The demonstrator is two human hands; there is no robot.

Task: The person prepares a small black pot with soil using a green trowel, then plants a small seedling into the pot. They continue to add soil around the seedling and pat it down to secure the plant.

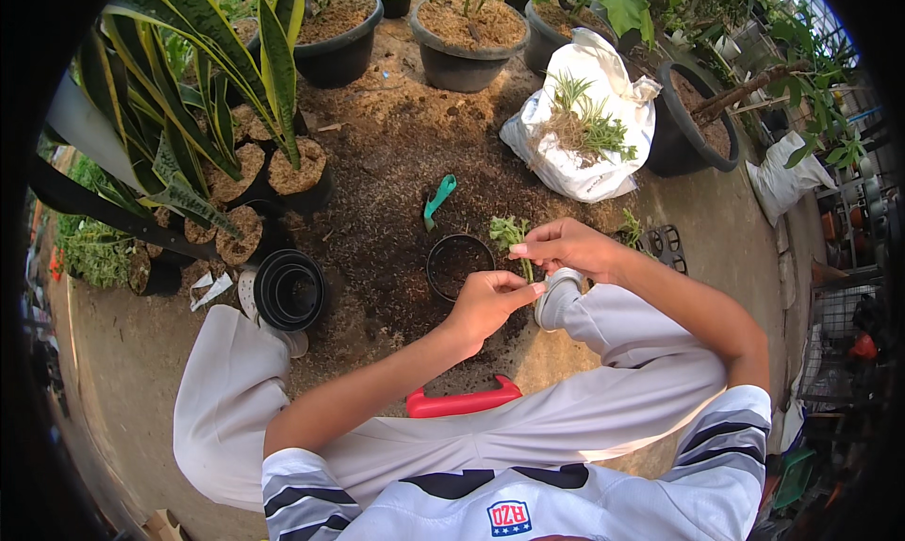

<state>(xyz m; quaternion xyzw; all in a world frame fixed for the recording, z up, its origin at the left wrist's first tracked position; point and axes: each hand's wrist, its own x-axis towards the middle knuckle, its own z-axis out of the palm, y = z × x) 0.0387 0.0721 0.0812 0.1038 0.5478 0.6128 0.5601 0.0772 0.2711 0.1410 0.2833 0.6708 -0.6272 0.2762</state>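
My right hand point(566, 247) pinches a small green seedling point(508, 232) by its stem, just right of a small black pot point(459, 264) with dark soil in it. My left hand point(485, 303) reaches up from below and touches the lower part of the same stem with its fingertips. Both hands hover over the soil-strewn ground in front of my knees. A teal hand trowel point(437, 200) lies on the soil just beyond the pot.
A stack of empty black pots point(289, 289) stands to the left. Filled small pots point(297, 175) and a snake plant point(203, 79) are at far left. Large soil pots point(464, 32) line the back. A white sack with plants point(589, 126) lies right. A red stool edge point(462, 401) shows below.
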